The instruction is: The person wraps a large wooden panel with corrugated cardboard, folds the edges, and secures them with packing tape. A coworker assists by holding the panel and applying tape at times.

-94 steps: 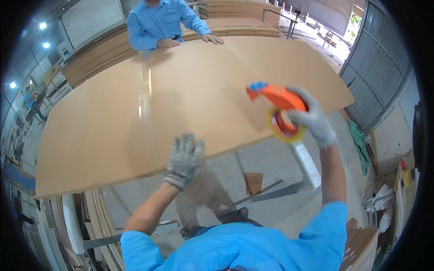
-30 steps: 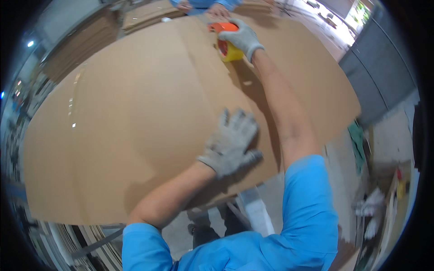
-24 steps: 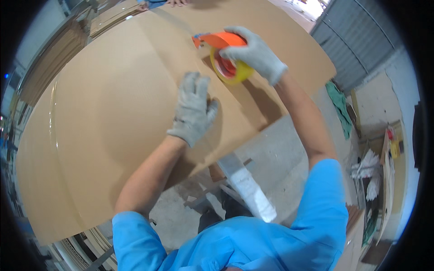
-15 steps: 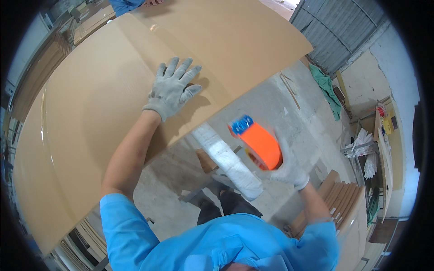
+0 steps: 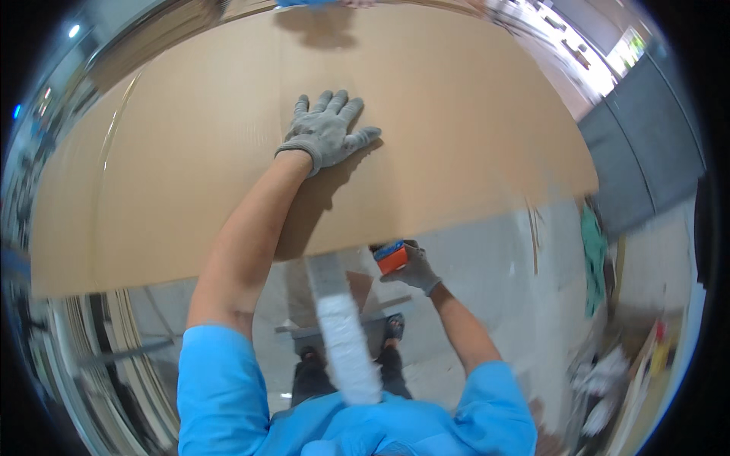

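Observation:
A large brown cardboard sheet (image 5: 471, 129) spreads out in front of me. On its top face my left hand (image 5: 327, 131), in a grey glove, lies flat with the fingers spread. Below the sheet's near edge, my gloved right hand (image 5: 418, 272) grips an orange tape dispenser (image 5: 392, 261) with a blue top part. The dispenser's upper end is close to that edge, and whether it touches the cardboard I cannot tell. My right fingers are partly hidden.
A bar wrapped in whitish film (image 5: 344, 334) juts from under the sheet toward my body. Stacked boards (image 5: 125, 357) stand at the lower left. A green cloth (image 5: 592, 251) hangs at the right. At the far edge, another person's blue sleeve (image 5: 304, 2) shows.
My view has turned, so the sheet's near edge runs more level. The dispenser in my right hand has come closer to that edge. My left hand stays flat on the cardboard.

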Motion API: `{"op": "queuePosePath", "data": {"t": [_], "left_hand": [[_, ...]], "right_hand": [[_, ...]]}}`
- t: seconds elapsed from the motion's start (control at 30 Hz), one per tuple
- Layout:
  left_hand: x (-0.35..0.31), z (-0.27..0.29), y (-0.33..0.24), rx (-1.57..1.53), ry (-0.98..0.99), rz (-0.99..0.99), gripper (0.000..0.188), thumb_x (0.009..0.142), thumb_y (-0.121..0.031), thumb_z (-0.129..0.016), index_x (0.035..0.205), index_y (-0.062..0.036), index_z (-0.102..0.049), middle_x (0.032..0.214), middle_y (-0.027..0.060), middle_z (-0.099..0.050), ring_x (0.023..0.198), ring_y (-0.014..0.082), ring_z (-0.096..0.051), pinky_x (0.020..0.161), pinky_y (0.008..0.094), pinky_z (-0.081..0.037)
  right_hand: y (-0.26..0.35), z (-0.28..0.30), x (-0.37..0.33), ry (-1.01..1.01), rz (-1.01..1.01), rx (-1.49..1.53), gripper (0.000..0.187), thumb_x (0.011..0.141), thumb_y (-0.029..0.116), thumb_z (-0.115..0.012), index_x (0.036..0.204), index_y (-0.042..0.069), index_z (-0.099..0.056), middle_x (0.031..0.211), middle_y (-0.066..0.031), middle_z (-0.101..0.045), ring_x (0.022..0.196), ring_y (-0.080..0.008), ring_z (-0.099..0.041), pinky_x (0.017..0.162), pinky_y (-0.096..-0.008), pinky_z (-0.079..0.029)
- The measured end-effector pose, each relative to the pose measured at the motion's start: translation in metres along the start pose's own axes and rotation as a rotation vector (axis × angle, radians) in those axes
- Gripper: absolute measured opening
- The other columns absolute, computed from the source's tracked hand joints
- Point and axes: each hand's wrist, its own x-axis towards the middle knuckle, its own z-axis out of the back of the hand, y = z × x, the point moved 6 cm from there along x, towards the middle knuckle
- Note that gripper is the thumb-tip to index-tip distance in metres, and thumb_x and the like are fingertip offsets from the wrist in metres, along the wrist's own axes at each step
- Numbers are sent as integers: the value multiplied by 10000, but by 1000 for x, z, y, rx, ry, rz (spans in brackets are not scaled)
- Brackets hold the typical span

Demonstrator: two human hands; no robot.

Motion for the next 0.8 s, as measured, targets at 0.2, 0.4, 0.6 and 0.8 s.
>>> {"op": "queuePosePath", "data": {"t": [0.2,0.4,0.6,0.8], "left_hand": [[22,-23,-5,101,-89,87,793,941,-691,-416,1462,-95,-453,1541,204,-393,1435,399,-341,1184,559,-213],[15,-33,-9,87,-96,5,858,895,-682,-511,1428,-12,-461,1464,303,-433,1377,450,-392,1147,580,-259],[11,-40,-8,153,-119,-6,891,915,-737,-393,1359,27,-504,1427,297,-457,1338,447,-416,1108,615,-287],[4,-39,-1,17,-134,-26,919,913,-760,-372,1331,47,-509,1392,322,-466,1328,460,-413,1106,623,-288]], "right_hand": [[-179,-50,83,114,-163,-398,768,634,339,-922,1298,113,-611,1268,-104,-650,1132,-317,-623,973,-442,-492],[-302,-176,112,340,-151,-462,735,650,342,-912,1284,111,-622,1241,-102,-662,1116,-309,-632,968,-433,-498],[-324,-259,145,469,-95,-479,702,667,346,-903,1271,110,-632,1214,-100,-673,1100,-301,-642,962,-423,-503],[-325,-290,137,566,-77,-495,670,683,349,-893,1257,108,-642,1188,-98,-685,1084,-293,-651,956,-414,-509]]}}
